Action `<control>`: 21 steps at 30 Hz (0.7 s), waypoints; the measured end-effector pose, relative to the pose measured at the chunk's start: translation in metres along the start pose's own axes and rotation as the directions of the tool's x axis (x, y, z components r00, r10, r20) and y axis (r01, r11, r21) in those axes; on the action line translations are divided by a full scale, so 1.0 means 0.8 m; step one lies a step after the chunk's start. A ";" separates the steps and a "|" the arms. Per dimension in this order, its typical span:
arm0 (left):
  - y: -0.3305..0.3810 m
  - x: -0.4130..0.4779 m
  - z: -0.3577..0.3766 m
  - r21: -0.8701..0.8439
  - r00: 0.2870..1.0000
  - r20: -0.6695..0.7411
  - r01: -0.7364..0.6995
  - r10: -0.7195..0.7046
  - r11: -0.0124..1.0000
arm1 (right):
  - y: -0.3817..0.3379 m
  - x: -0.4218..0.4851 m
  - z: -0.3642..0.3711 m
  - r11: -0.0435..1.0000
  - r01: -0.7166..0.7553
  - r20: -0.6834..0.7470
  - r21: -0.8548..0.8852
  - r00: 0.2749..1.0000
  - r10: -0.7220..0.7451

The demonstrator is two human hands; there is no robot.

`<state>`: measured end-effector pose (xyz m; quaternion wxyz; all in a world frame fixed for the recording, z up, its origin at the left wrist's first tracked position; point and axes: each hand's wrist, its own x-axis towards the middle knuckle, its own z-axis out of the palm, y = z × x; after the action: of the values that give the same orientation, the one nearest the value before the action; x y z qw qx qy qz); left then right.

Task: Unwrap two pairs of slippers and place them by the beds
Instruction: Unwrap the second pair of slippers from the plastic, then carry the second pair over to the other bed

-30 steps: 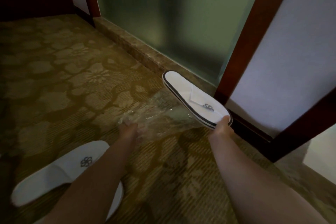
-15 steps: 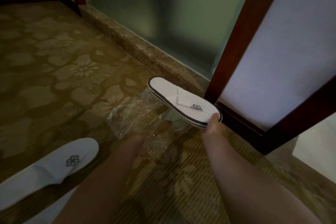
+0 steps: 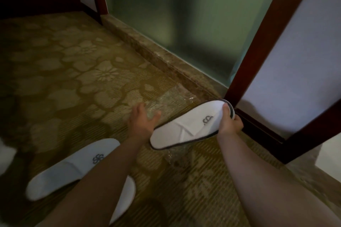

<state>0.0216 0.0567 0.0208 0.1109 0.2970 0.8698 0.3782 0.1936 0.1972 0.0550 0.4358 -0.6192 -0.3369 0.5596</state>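
Dim room, floor covered by an olive-gold carpet with a pale flower pattern [image 3: 77, 79]. A brown marbled stone sill [image 3: 166, 57] is seen running along the base of a frosted green glass panel [image 3: 184, 14], which is framed by dark red-brown wooden posts [image 3: 258, 42]; white wall panels are seen to the right.

A white flat terry slipper with a dark edge trim and a grey logo [image 3: 191, 127] is held above the carpet by its toe end in the right hand [image 3: 230, 123]. The fingers [image 3: 226, 109] are clamped on the toe, thumb on top, the rest wrapped under. The heel end is pointed toward the left hand, just beside its wrist.

The left hand [image 3: 142, 121] is held open, fingers spread apart, over a crumpled clear plastic wrapper [image 3: 166, 103] that is lying on the carpet below and behind the held slipper; contact with the plastic cannot be told.

A second white slipper with a grey flower logo [image 3: 73, 167] is lying flat on the carpet at lower left, partly hidden by the left forearm. A third white slipper [image 3: 123, 201] is partly seen beneath that forearm, just beside the second.
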 end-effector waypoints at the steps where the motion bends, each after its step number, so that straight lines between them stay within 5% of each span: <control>1: 0.000 -0.001 -0.005 -0.030 0.998 0.055 -0.028 0.029 0.999 | -0.001 -0.005 0.004 1.000 0.010 0.038 -0.010 0.999 -0.009; 7: 0.016 -0.018 -0.037 -0.236 0.865 0.490 0.251 -0.108 0.939 | -0.008 -0.043 0.039 0.995 0.042 0.307 -0.089 0.952 -0.013; 11: 0.020 -0.026 -0.061 -0.361 0.779 0.615 0.417 -0.123 0.834 | -0.005 -0.069 0.064 0.989 0.043 0.453 -0.143 0.891 0.027; 17: -0.013 -0.026 -0.089 -0.447 0.822 0.537 0.467 -0.189 0.763 | 0.009 -0.088 0.093 0.976 -0.039 0.556 -0.212 0.817 0.153; 21: -0.026 -0.016 -0.091 -0.560 0.926 0.211 0.378 -0.314 0.737 | 0.033 -0.104 0.116 0.964 -0.036 0.663 -0.264 0.719 0.208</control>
<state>-0.0075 -0.0052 0.0555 0.3106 0.0998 0.7411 0.5868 0.0883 0.1268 0.0647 0.1671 -0.4365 -0.4949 0.7326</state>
